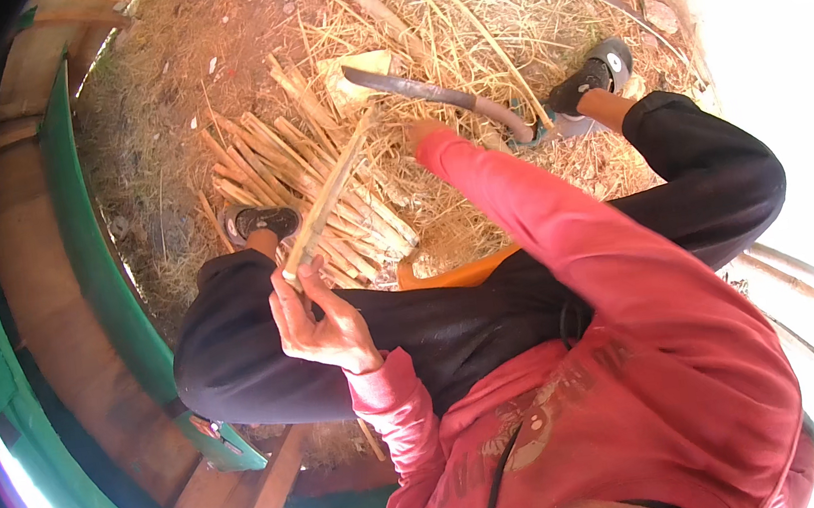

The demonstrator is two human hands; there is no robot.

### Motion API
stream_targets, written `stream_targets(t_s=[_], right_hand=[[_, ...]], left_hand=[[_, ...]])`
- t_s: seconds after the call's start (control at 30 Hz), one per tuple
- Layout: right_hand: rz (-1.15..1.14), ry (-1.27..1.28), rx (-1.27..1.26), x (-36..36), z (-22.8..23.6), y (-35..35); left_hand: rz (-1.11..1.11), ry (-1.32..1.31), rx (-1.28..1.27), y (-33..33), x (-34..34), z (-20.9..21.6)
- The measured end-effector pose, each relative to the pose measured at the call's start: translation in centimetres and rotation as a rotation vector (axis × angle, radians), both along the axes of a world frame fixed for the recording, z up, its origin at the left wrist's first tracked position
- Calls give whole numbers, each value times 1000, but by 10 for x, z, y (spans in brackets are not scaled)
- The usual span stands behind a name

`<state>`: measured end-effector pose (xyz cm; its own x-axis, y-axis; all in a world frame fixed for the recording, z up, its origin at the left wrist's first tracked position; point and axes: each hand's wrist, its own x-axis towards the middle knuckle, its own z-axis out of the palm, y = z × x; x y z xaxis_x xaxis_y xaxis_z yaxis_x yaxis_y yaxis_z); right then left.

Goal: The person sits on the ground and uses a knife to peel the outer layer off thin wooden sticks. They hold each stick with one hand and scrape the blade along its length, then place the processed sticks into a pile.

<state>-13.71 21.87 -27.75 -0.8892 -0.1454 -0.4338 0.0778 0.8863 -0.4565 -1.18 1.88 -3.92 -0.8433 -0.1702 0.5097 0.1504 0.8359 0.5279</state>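
Between the thumb and fingers of my left hand [320, 324] is the near end of a split wooden stick [330, 197]. The stick slants up and away, its far end close to my right hand. My right hand [427, 133] reaches forward at the end of a red sleeve, just below a machete [413, 90]. Its fingers are mostly hidden, so I cannot tell what they do. The machete has a dark curved blade and a brown handle, and points to the left. Under the stick lies a pile of split sticks [261, 160] on the ground.
My dark shoes [602, 71] stand on either side of the pile. A pale wooden block [355, 81] sits beyond it. Straw [462, 32] and a long pole [368, 2] lie farther off. Green and brown boards [87, 220] rise at the left, a pale wall [730, 6] at the right.
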Motion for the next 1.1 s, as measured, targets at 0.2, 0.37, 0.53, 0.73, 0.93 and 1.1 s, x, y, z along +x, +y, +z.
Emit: stream_targets(t_s=[0.2, 0.37, 0.53, 0.73, 0.93, 1.1], right_hand=[[-296, -25, 45, 22, -25, 36], [-61, -41, -304, 28, 76, 17], [-72, 5, -360, 22, 59, -13], [-28, 83, -257, 10, 42, -21], [39, 209, -90, 2, 24, -25], [-7, 350, -67, -26, -3, -26]], left_hand=[[104, -56, 314, -5, -5, -11], [93, -43, 417, -1, -6, -11], [63, -36, 325, 2, -9, -8], [76, -49, 358, -3, -9, -4], [44, -24, 432, -5, -7, -7], [21, 0, 275, 2, -12, -6]])
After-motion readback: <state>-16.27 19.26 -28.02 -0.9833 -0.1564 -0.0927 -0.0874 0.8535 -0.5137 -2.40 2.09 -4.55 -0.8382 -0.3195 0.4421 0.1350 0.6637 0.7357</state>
